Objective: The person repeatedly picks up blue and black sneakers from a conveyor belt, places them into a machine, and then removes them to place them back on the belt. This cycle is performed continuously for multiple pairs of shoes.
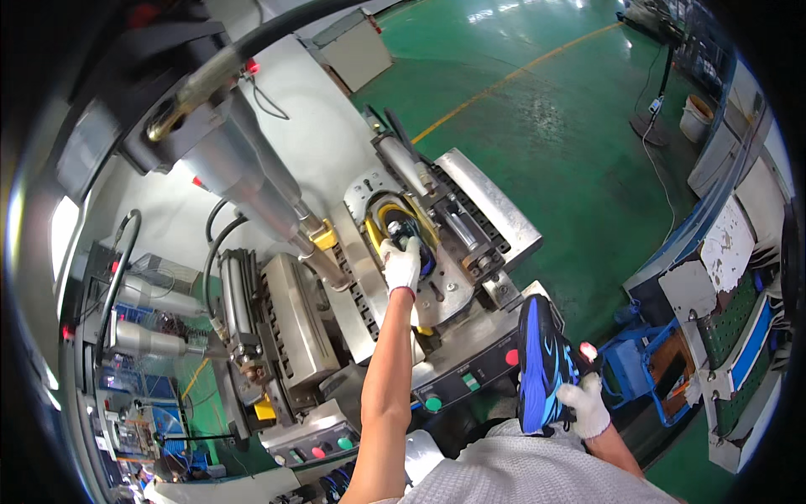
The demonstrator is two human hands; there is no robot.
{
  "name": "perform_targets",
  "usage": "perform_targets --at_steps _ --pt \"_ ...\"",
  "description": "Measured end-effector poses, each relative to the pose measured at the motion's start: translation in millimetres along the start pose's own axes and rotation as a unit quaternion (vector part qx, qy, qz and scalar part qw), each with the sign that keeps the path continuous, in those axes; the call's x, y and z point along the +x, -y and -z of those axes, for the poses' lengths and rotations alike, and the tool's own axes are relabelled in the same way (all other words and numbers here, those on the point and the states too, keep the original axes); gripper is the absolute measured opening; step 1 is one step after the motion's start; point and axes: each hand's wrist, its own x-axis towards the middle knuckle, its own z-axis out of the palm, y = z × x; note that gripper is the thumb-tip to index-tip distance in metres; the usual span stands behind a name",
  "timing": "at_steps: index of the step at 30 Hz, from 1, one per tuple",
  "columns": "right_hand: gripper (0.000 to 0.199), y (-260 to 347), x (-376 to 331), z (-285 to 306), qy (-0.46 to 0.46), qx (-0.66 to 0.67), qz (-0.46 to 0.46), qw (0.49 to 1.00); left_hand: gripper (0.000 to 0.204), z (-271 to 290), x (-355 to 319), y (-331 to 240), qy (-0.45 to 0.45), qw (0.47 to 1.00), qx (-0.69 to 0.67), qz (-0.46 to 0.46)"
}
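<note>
My left hand point(401, 264), in a white glove, reaches into the metal press and closes on a dark shoe point(426, 259) with a bit of blue. That shoe sits in a yellow-edged hollow point(374, 235) on the press bed, and my fingers hide part of it. At my right side, my right hand point(585, 405), also gloved, grips a black and blue sneaker point(542, 365) at its lower end. The sneaker is held upright in front of the press, its blue sole edge on the left.
Large slanted cylinders point(252, 168) rise left of my left arm. A control panel with buttons point(470, 382) runs along the press front. To the right stand a blue crate point(631, 370) and a rack with a green perforated shelf point(729, 323). The floor point(537, 118) is green.
</note>
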Motion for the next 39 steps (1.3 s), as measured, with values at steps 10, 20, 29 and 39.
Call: perform_targets --at_steps 10,20,29,39 --pt "0.056 -16 15 12 -0.054 -0.194 0.033 0.979 0.066 23 57 9 -0.018 0.998 0.061 0.01" --pt "0.064 47 187 -155 0.049 -0.362 0.029 0.931 0.063 188 -205 36 0.041 0.997 -0.056 -0.036" --pt "0.049 -88 453 -245 -0.042 -0.751 0.211 0.624 0.065 232 -418 146 0.074 0.966 0.02 0.246" --pt "0.064 -45 426 -243 0.176 -0.684 0.131 0.696 0.08 123 -531 348 -0.184 0.889 0.084 0.411"
